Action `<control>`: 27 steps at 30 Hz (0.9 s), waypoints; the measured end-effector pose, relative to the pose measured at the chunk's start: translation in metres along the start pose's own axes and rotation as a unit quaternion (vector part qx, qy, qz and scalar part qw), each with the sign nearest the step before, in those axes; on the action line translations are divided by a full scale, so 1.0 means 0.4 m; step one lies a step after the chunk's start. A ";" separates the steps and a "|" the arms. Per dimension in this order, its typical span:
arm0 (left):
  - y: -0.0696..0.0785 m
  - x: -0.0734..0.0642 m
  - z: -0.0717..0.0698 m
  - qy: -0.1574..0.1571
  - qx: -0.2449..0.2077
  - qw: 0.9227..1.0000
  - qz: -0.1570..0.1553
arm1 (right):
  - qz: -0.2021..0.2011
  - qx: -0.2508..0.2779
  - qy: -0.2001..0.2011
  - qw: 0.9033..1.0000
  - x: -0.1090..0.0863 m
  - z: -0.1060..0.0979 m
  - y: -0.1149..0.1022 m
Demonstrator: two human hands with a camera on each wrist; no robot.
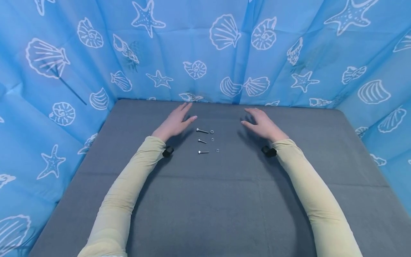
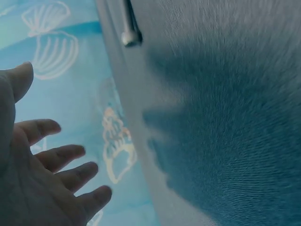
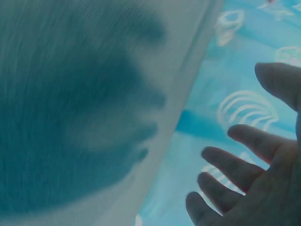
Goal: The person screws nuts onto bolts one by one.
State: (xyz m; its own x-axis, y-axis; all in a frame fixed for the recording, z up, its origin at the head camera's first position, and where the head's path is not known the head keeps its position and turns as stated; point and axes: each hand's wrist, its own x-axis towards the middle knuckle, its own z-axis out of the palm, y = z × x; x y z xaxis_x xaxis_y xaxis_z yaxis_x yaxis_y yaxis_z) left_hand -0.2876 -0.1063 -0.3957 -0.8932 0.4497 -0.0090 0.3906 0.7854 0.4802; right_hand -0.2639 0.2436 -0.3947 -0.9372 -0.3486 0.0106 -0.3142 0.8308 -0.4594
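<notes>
Lying unjoined on the surface [image 1: 208, 214], three bolts [image 1: 202, 141] and three nuts [image 1: 212, 132] seemingly await all the work; the left hand [image 1: 174, 123] and right hand [image 1: 264, 125] hover on either side, fingers [image 2: 79, 176] loose, holding nothing.

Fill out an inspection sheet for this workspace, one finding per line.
Surface: grey fabric-covered tabletop, faint creases across it.
Job's things: far bolt, middle bolt and near bolt, lying apart; to their right, far nut, middle nut and near nut, none threaded on.
Clutter: nothing seen.
Hands: left hand and right hand open, holding nothing; black wrist device by the left.
Cables: nothing seen.
Surroundings: blue curtain printed with white shells and starfish.
</notes>
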 end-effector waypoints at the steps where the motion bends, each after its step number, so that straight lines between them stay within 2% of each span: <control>1: 0.001 -0.007 -0.002 0.000 -0.017 1.000 0.004 | -0.002 0.024 0.004 1.000 -0.004 0.001 -0.009; 4: 0.001 -0.027 -0.004 0.000 -0.065 0.998 0.018 | 0.001 0.091 0.004 0.996 -0.018 0.002 -0.038; 7: 0.003 -0.047 -0.001 -0.003 -0.125 0.992 0.023 | -0.002 0.146 -0.007 0.989 -0.029 0.005 -0.060; 10: 0.006 -0.065 0.003 -0.011 -0.189 0.982 0.013 | 0.003 0.218 -0.028 0.976 -0.033 0.010 -0.073; 13: 0.005 -0.074 0.006 -0.031 -0.271 0.962 0.000 | 0.016 0.316 -0.049 0.948 -0.032 0.015 -0.080; 15: 0.004 -0.077 0.008 -0.052 -0.328 0.943 -0.010 | 0.026 0.378 -0.065 0.923 -0.028 0.016 -0.085; 17: 0.002 -0.076 0.009 -0.075 -0.383 0.921 -0.024 | 0.029 0.428 -0.083 0.899 -0.023 0.017 -0.093; 19: 0.002 -0.073 0.008 -0.092 -0.417 0.903 -0.042 | 0.029 0.458 -0.099 0.883 -0.018 0.019 -0.101; 20: 0.003 -0.071 0.007 -0.097 -0.427 0.898 -0.049 | 0.030 0.469 -0.107 0.876 -0.015 0.021 -0.105; 21: 0.002 -0.069 0.006 -0.101 -0.434 0.894 -0.056 | 0.030 0.480 -0.116 0.869 -0.012 0.023 -0.109; 23: 0.004 -0.063 0.005 -0.105 -0.442 0.888 -0.067 | 0.033 0.489 -0.129 0.862 -0.007 0.027 -0.115; 27: 0.008 -0.048 0.007 -0.108 -0.448 0.884 -0.081 | 0.047 0.494 -0.147 0.855 0.006 0.038 -0.119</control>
State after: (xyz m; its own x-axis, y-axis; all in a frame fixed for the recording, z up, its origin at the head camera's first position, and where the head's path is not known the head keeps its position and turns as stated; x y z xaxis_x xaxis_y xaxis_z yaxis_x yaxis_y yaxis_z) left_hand -0.2685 -0.1113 -0.3967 -0.8198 0.5089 -0.2627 -0.1585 0.2392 0.9579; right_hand -0.2487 0.1966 -0.3862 -0.8271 -0.5149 -0.2252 0.1787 0.1389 -0.9740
